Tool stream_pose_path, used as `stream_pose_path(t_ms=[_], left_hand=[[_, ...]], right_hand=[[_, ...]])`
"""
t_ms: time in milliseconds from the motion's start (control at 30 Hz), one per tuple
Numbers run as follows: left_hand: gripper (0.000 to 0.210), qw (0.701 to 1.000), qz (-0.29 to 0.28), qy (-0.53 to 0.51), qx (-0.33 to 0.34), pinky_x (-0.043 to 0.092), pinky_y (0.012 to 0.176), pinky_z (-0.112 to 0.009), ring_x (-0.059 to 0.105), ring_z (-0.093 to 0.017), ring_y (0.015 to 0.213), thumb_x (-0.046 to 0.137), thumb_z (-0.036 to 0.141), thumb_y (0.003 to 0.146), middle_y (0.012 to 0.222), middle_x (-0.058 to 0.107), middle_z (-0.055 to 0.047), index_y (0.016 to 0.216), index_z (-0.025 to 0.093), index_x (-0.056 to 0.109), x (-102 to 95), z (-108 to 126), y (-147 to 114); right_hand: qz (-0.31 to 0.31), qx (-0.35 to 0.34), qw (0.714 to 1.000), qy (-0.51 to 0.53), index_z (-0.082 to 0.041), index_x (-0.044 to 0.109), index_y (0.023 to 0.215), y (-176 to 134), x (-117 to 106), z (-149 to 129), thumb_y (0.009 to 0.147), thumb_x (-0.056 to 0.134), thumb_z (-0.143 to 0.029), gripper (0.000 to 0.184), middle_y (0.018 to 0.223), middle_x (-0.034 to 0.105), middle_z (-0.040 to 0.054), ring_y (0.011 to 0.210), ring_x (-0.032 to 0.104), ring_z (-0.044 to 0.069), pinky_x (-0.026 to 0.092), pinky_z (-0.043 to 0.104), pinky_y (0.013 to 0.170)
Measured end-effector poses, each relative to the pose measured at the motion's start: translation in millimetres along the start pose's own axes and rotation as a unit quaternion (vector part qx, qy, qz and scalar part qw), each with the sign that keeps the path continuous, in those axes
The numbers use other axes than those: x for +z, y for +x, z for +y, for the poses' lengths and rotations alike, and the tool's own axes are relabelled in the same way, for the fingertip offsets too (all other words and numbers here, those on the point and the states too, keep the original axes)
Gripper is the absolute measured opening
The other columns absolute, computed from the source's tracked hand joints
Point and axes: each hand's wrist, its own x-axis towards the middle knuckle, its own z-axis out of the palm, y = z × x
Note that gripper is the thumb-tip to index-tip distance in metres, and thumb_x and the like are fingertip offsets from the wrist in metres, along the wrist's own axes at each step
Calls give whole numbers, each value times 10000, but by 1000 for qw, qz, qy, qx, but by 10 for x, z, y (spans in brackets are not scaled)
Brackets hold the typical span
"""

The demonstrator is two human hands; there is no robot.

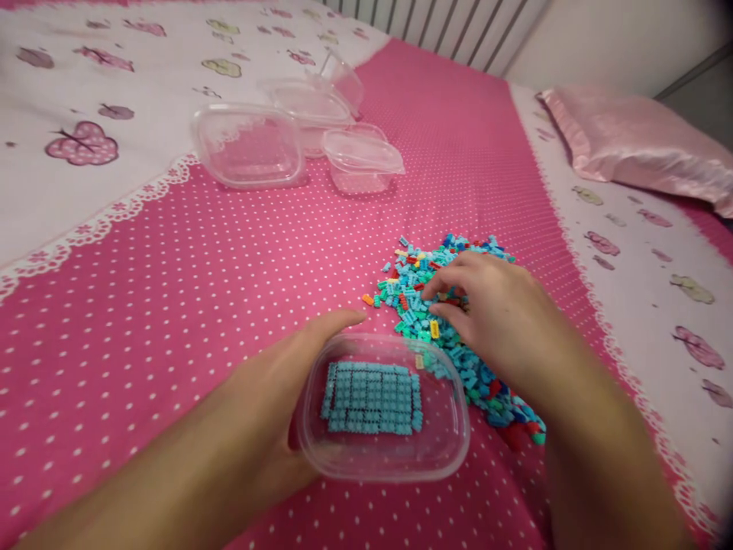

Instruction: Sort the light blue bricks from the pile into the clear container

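Observation:
My left hand (292,374) grips a clear plastic container (440,451) from its left side, thumb stretched past the far rim and fingers partly hidden beneath. Inside the container lies a flat block of light blue toy bricks (372,397), fitted together in rows. My right hand (486,305) is over a loose heap of small toy bricks (418,286), mostly blue and green with some red, yellow and orange. Its fingers are curled downward, with a small gap between thumb and index fingertip. I see nothing held between them.
Several clear plastic containers (249,179) stand and lean together farther up the pink dotted bedspread (229,252). A shiny pink pillow (635,137) is at the far right. Behind it all are the bars of a headboard (447,30). An orange brick (367,299) lies just off the heap.

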Motion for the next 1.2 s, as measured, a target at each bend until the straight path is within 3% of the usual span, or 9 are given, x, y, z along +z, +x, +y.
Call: stream_pose_path(t_ms=[167,267,400,500,600,800,967,1200], left_hand=[[713,998,-8,61,26,596,904,-335,741,-225,1022,757,371,846,1311,713,-58,1474,336,421,12,-70,-37],[723,999,-10,47,13,602,895,-343,739,-238,1035,772,349,818,1349,696,-79,1459,310,441,43,-64,-30],[643,1000,-24,-4,-18,603,826,-297,739,-209,984,774,261,785,1304,715,-47,1375,297,522,90,-23,15],[562,1000,-13,-21,-4,592,817,-284,730,-199,983,772,259,794,1230,735,-20,1311,299,555,95,9,38],[533,1000,-3,-22,5,578,828,-275,721,-194,1012,775,250,798,1214,731,-6,1283,302,560,80,42,42],[227,999,-22,-46,-1,503,632,-195,698,-136,830,766,232,804,961,743,65,998,268,651,83,111,77],[339,998,-18,-58,-4,518,685,-201,693,-135,867,796,238,774,1010,740,79,1079,298,662,99,105,89],[140,995,-49,-73,-38,464,589,-196,637,-117,750,713,170,771,854,707,72,872,223,632,101,160,136]], right_hand=[[28,4,998,63,-244,739,855,-44,-243,-129,779,737,-62,197,831,752,-21,743,678,181,417,306,650],[37,-32,991,124,-268,729,820,-153,-354,-345,753,755,-88,194,753,751,-60,625,673,147,417,272,563],[14,-76,993,90,-258,696,756,-318,-247,-680,732,661,-62,201,662,714,-40,524,655,169,378,293,476],[-14,-84,995,44,-236,689,759,-380,-120,-822,724,595,-2,255,672,706,-13,496,638,162,373,288,455],[8,-79,997,26,-236,682,767,-397,-76,-869,722,583,-3,258,675,712,-9,479,630,159,352,282,440],[53,-70,994,-58,-246,600,637,-369,-62,-899,667,651,-58,197,458,602,-31,368,560,163,197,295,418],[44,-59,996,-49,-243,625,679,-352,-13,-928,635,673,-35,218,488,646,-23,362,587,190,209,298,421],[29,-56,998,-22,-243,612,707,-347,-29,-905,646,673,-13,245,518,663,-41,380,605,183,223,297,417]])
